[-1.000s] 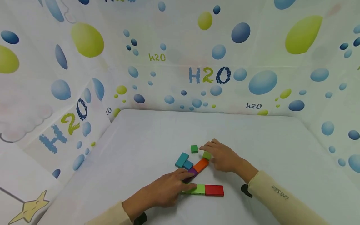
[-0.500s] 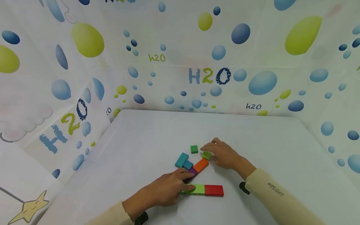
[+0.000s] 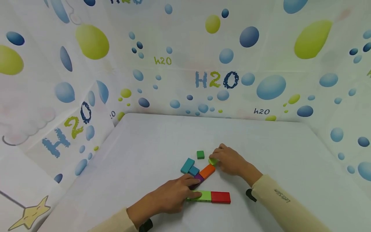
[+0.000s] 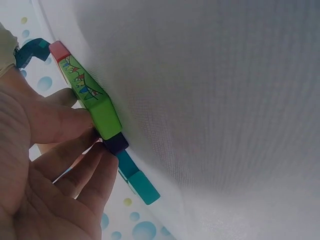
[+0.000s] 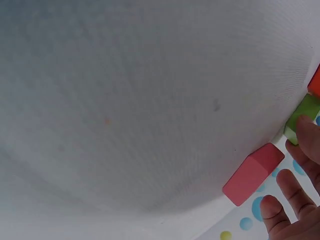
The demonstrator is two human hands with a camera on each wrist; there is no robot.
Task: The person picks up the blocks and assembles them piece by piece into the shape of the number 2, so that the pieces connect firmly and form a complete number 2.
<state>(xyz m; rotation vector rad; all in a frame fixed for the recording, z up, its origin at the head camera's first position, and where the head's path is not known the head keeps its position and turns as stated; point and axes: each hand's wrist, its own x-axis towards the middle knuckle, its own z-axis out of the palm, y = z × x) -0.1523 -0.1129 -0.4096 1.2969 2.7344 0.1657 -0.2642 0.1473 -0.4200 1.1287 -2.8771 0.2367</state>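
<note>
My left hand (image 3: 171,195) lies over two blocks, its fingertips touching a purple block (image 3: 199,178) and its thumb resting on a light green block (image 3: 205,196). In the left wrist view the thumb covers the end of that green block (image 4: 92,100), which has printed pennants. With thumb and index finger my right hand (image 3: 232,161) pinches a small lime block (image 3: 213,161) at the far end of an orange block (image 3: 207,171), which continues from the purple one. A pinkish-red block (image 5: 254,172) shows close to the right hand's other fingers in the right wrist view.
A red block (image 3: 221,197) adjoins the light green one's right end. Blue (image 3: 194,170) and teal (image 3: 187,165) blocks touch each other beyond the purple one. A separate green block (image 3: 200,155) lies farther back on the white table (image 3: 156,138), before a patterned wall (image 3: 179,38).
The right index finger has drawn back from beside the separate green block and bent onto the lime block, which appears slightly turned. The left hand has stayed in place.
</note>
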